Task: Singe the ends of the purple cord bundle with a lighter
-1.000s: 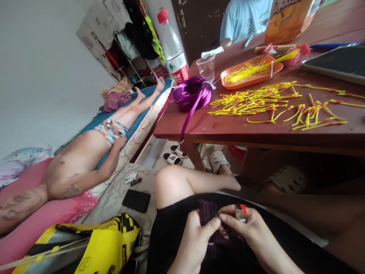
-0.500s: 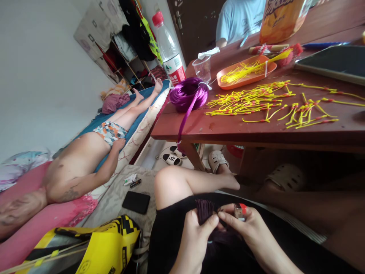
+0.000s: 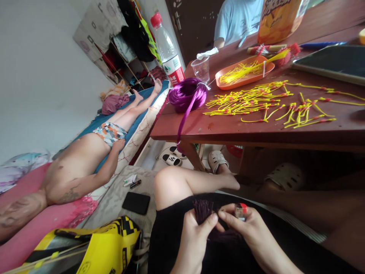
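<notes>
Low in the view, over my black-clad lap, my left hand (image 3: 195, 238) is closed round a bundle of dark purple cords (image 3: 202, 210) whose cut ends stick up above my thumb. My right hand (image 3: 245, 228) is closed on a lighter with a red top (image 3: 241, 211); its thumb and forefinger pinch at the cords right beside my left thumb. On the wooden table (image 3: 228, 131) above lie a coil of bright purple cord (image 3: 186, 95), with one strand hanging over the edge, and several yellow strips with red beads (image 3: 256, 102).
An orange tray (image 3: 253, 78) of yellow strips, a plastic cup (image 3: 202, 68), a water bottle (image 3: 168, 49) and a snack bag (image 3: 281, 19) stand on the table. A person in a blue shirt (image 3: 239, 19) sits behind it. Another person (image 3: 82, 163) lies on the bed at left. A black phone (image 3: 136, 203) and a yellow bag (image 3: 102, 247) lie near me.
My hands stay together on the purple bundle; the fingers shift slightly and the bundle sits a little lower and left. The view has drifted slightly.
</notes>
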`<state>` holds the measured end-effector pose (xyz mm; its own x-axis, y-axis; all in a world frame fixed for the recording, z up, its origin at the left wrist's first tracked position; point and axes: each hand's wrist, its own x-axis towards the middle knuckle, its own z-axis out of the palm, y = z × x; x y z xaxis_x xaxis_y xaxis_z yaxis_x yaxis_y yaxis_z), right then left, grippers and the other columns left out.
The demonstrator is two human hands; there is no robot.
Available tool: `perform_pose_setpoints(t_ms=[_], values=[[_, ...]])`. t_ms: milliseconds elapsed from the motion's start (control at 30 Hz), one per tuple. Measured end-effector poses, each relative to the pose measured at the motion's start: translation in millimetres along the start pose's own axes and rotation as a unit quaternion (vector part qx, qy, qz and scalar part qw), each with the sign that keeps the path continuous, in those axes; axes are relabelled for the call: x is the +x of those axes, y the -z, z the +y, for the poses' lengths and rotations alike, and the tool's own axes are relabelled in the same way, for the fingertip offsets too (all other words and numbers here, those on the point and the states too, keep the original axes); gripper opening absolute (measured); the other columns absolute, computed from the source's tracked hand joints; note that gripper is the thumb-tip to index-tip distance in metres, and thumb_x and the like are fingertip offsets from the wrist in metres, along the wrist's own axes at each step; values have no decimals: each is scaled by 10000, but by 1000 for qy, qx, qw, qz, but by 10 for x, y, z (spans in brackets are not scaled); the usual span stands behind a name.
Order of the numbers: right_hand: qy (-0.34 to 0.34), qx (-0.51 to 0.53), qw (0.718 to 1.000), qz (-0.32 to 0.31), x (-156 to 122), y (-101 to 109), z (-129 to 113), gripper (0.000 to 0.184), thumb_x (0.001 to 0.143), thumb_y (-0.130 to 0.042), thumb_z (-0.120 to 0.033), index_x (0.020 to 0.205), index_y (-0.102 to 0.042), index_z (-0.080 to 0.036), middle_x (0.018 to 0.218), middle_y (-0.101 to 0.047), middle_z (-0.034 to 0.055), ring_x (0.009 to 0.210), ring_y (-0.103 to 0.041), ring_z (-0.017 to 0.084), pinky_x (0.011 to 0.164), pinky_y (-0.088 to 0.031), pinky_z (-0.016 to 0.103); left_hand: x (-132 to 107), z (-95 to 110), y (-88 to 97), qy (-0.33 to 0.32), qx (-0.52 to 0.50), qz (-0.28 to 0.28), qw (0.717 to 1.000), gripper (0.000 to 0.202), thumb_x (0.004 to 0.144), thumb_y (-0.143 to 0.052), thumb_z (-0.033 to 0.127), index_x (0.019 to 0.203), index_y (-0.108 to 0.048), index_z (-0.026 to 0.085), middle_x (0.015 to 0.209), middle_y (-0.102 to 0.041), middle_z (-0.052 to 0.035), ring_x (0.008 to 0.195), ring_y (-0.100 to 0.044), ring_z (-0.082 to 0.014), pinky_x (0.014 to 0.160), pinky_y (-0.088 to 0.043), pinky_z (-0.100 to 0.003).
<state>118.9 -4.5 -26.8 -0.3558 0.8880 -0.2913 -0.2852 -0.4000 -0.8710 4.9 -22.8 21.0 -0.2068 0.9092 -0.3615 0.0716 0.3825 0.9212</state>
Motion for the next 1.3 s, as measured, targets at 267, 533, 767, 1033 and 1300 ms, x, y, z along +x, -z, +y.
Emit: perform_pose_setpoints(t_ms=[267,533,767,1033,1300], values=[[-8,43,998,45,11,59,-14,226,713,-550,-348,853,-583,-174,563,-468,-36,493,-391,119,499,-330,235,31,7,39,2,14,24,1000,258,694,-598,248,461,-610,138,504,-590,-15,550,-519,-155,580,-390,-240],[-16,7,999,-36,65,75,-29,205,806,-394,-340,779,-539,-198,623,-431,-31,620,-406,147,611,-350,240,36,3,184,-8,30,11,999,281,731,-569,283,488,-606,148,533,-601,-13,605,-528,-159,642,-385,-245],[-47,-72,996,-14,125,-24,52,493,818,-296,-514,445,-333,-193,435,-250,-68,430,-249,99,444,-230,232,54,-9,146,10,-5,4,1000,276,716,-585,262,468,-576,140,465,-562,5,509,-510,-128,560,-402,-222],[-12,-100,995,13,158,-54,48,482,818,-284,-488,431,-317,-201,422,-256,-60,419,-256,99,439,-231,243,88,-35,129,32,-33,5,999,255,715,-581,252,495,-569,125,438,-550,12,434,-511,-111,491,-410,-219],[-2,-77,997,8,150,-46,68,463,833,-264,-461,448,-296,-206,436,-252,-63,425,-239,99,434,-209,243,80,-31,126,29,-53,0,998,266,729,-573,245,495,-564,117,445,-552,10,447,-518,-108,503,-417,-219]])
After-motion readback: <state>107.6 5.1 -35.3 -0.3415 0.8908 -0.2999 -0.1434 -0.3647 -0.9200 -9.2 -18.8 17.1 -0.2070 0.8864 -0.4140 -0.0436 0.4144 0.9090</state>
